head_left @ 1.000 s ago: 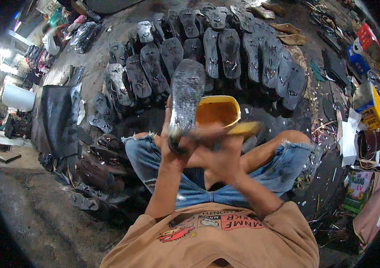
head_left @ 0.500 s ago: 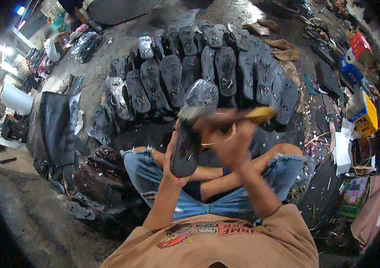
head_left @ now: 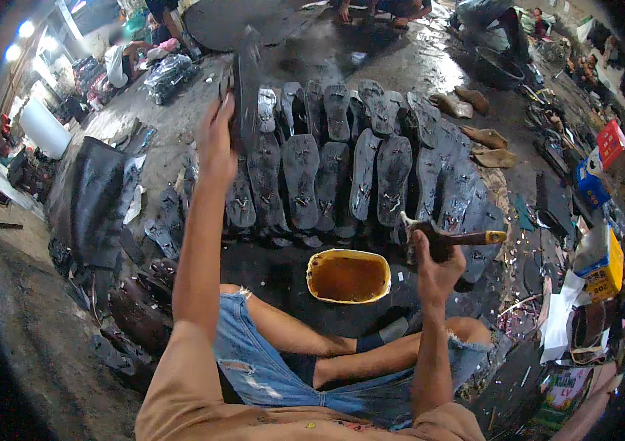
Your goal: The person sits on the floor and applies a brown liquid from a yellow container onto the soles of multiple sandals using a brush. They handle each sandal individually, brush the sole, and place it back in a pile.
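The left hand (head_left: 217, 143) reaches far forward, its fingers along the left edge of a dark sole (head_left: 250, 81); it seems to grip the sole there, though blur keeps the hold from being read with certainty. The sole's long axis runs nearly straight away from the person, one end toward the far side of the floor, the other down at the left part of the laid-out soles (head_left: 300, 180); its outline is smeared, its lower end merges with the dark shapes behind it, and which end is the toe cannot be told.

The right hand (head_left: 439, 275) is closed around a brush (head_left: 467, 239); the brush lies almost level, its yellow-tipped handle pointing right and its head left, near the front edge of the laid-out soles; fingers cover part of its middle, and the bristles blend into the dark soles. A yellow-rimmed tub (head_left: 345, 300) of brown liquid (head_left: 349, 276) stands between the hands, closer to the person; the liquid hides its bottom.
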The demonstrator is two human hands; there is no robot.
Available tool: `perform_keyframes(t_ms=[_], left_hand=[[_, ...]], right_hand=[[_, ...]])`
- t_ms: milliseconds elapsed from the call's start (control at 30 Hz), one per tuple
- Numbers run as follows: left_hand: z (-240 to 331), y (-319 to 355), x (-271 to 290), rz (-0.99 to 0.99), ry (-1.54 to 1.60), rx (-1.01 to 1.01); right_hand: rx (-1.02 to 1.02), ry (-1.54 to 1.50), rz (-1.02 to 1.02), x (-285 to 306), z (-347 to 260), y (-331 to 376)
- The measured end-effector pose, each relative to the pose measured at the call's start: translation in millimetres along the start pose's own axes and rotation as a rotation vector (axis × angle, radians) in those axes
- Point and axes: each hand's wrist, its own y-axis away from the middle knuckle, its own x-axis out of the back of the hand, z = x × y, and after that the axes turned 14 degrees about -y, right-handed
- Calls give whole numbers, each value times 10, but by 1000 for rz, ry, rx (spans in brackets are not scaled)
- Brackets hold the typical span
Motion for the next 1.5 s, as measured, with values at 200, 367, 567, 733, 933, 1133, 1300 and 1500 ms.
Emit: perform_keyframes(t_ms=[200, 367, 567, 733, 933, 1133, 1300, 1500], left_hand=[[-1438, -1788, -755, 33, -66, 448], [-2396, -1926, -1485, -116, -196, 300], [-2089, -1041, -1463, -301, -272, 217], [-288, 1328, 223, -79, -1020, -377], [-633, 3206, 3901, 1157, -1809, 10], [-1019, 3645, 4308, 631, -1938, 509], [-952, 3365, 3845, 803, -2070, 154], [-1136, 3118, 3748, 815, -1895, 325]], right_hand=[[-170, 13, 56, -12, 157, -30], [-295, -32, 40, -29, 228, -58], [-296, 2, 163, 0, 546, -27], [-308, 78, 7, 16, 410, 89], [-91, 108, -92, -178, -281, 219], [-26, 447, -558, -289, 218, 639], [190, 618, -549, -331, 430, 828], [141, 439, -304, -209, 227, 712]])
